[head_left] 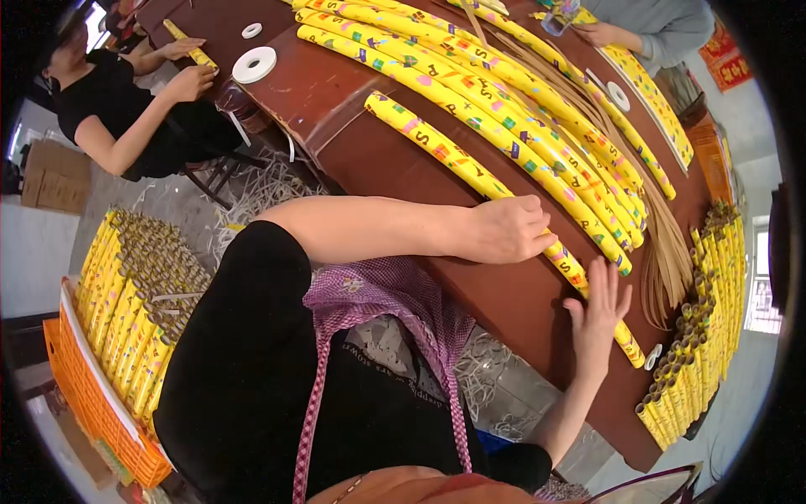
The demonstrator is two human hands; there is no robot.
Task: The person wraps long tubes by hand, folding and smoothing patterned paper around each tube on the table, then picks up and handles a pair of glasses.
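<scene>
A long, thin roll of yellow patterned paper lies slantwise along the near side of the brown table. My left hand is closed over its middle, fingers curled against the paper. Farther down the same roll, my right hand rests with fingers stretched out and spread, the palm side hidden. Several similar yellow rolls lie side by side just beyond it. Narrow brown paper strips trail off past their lower ends.
White tape rolls lie on the table. An orange crate full of short yellow tubes stands left; more tubes are stacked right. A co-worker handles a short roll; another person's sleeve shows upper right.
</scene>
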